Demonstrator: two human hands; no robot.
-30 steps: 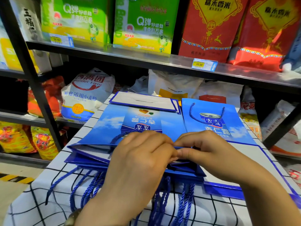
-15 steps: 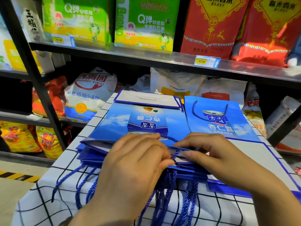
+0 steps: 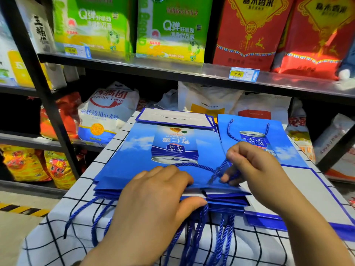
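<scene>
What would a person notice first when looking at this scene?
The stack of blue paper bags lies at the centre, on a checked cloth; the left hand grips its near edge and the right hand pinches a blue rope handle. Above, green packs and red packs stand on the shelf.

"45.00" is printed on the price tag [image 3: 243, 74] at the shelf [image 3: 172, 71] edge. "Wonder Farm" and "家庭适用小麦粉" are carried by the white flour sack [image 3: 107, 114]. "Q弹" is shown on the green boxes [image 3: 171, 29], "禾香米" on the red bags [image 3: 249, 31], and "杏仁露", upside down, on the blue paper bag [image 3: 134, 160]
</scene>
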